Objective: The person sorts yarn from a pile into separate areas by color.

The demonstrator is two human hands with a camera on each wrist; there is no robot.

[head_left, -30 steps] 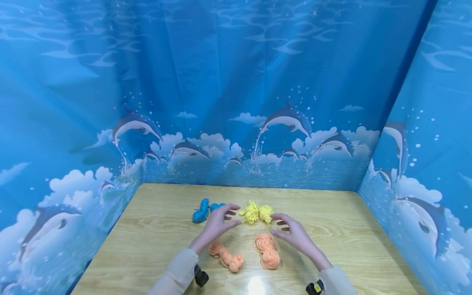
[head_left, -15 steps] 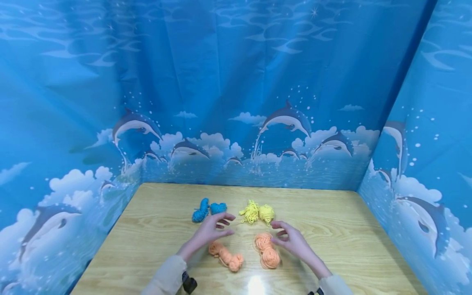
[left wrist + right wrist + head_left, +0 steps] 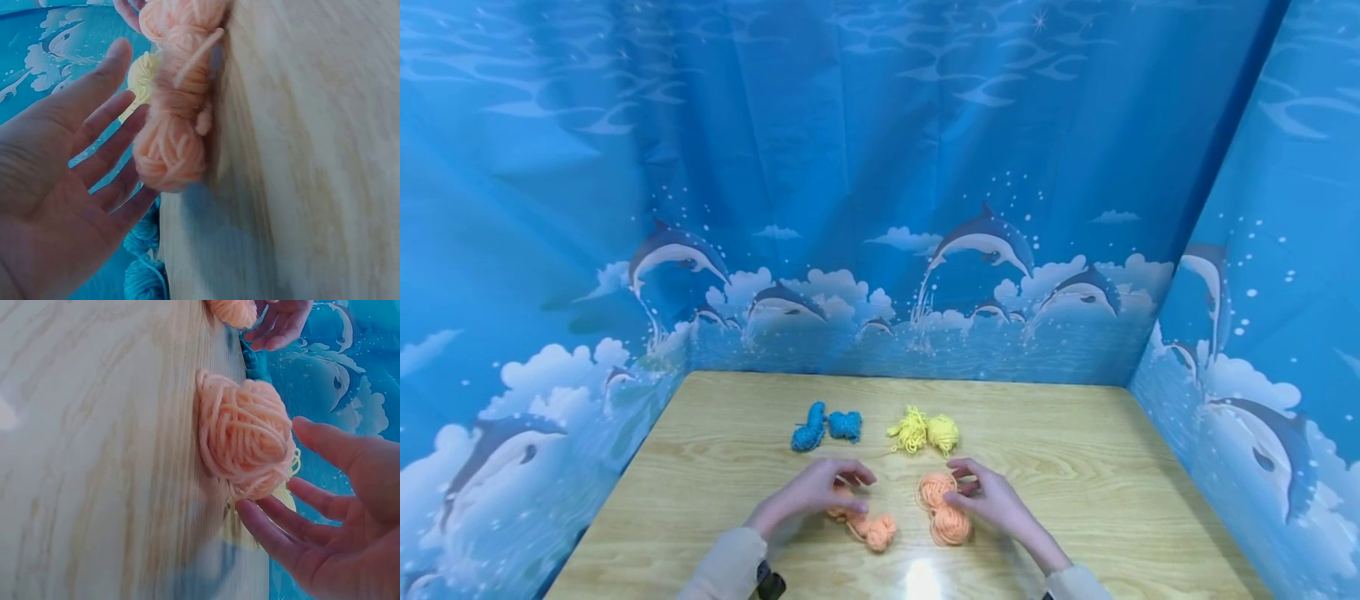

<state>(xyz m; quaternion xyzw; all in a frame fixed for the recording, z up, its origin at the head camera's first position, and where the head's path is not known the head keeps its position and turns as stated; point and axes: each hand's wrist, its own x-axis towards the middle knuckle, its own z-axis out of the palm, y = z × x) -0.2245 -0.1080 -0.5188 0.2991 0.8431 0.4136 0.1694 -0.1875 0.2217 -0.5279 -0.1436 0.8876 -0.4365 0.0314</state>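
Observation:
Two bundles of peach yarn lie on the wooden table at its near middle. Over the left peach yarn bundle (image 3: 876, 532) my left hand (image 3: 820, 488) hovers with fingers spread, partly covering its far end. The left wrist view shows that yarn bundle (image 3: 170, 150) beyond the fingertips, the palm holding nothing. At the right side of the other peach yarn bundle (image 3: 950, 525) is my right hand (image 3: 992, 500), its thumb overlapping the bundle's edge. In the right wrist view, the fingers (image 3: 269, 534) extend loosely around the yarn ball (image 3: 247, 434), with thumb and fingertips right at its surface.
Two blue yarn bundles (image 3: 808, 429) lie toward the back left of the table (image 3: 1075, 467). Right of them sit two yellow yarn bundles (image 3: 942, 434). A blue dolphin-print curtain (image 3: 880, 167) encloses the back and sides.
My left hand has come back from beside the blue and yellow yarn to over the left peach bundle. My right hand has lowered toward the right peach bundle. The yarn has not moved.

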